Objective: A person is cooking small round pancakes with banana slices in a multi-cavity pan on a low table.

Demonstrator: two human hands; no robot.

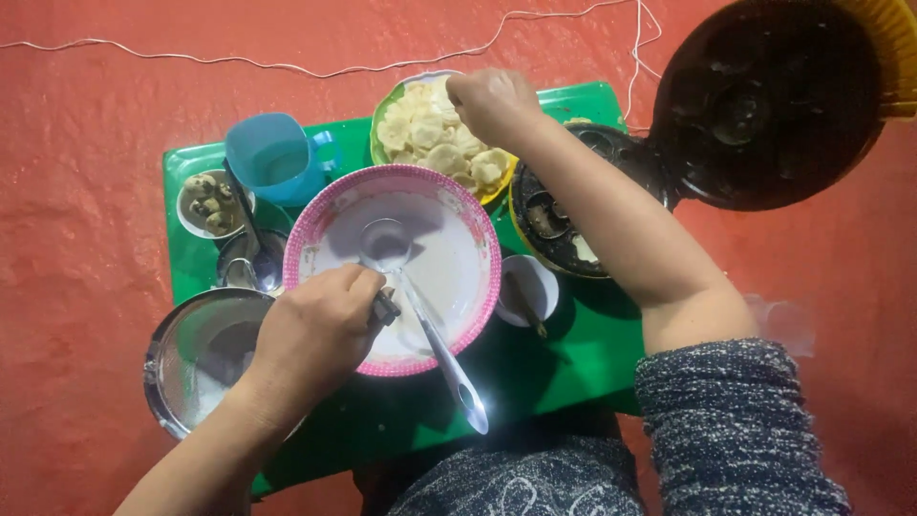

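Head view, left hand: my left hand [315,330] sits at the 7 o'clock rim of the pink bowl [394,268], fingers curled shut round a dark handle [386,307] that pokes out toward the bowl's middle; I cannot tell what tool it belongs to.
Head view, right hand: my right hand [492,100] is at 12 o'clock over the green plate [382,119], fingers bunched down on the pale dumplings [439,139]; whether one is actually pinched I cannot tell.
Bowl: mostly a thin white batter film, with a metal ladle [420,315] lying in it, cup at centre and handle running out past the rim at 5 o'clock.
Cooker: the round moulded pan [564,225] lies just beside the bowl at 3 o'clock, lid [764,96] swung open at 1 o'clock.
Around: blue cup [272,158] at 10 o'clock, small dish of dark balls [205,203] at 9 o'clock, steel pot [196,358] at 8 o'clock, small white bowl [525,291] at 4 o'clock, all on the green surface [564,368].
Step in hand: I judge I am steadying at the batter while picking a dumpling.
Next move calls for: a gentle pinch on one piece and a clean lift clear of the plate rim.
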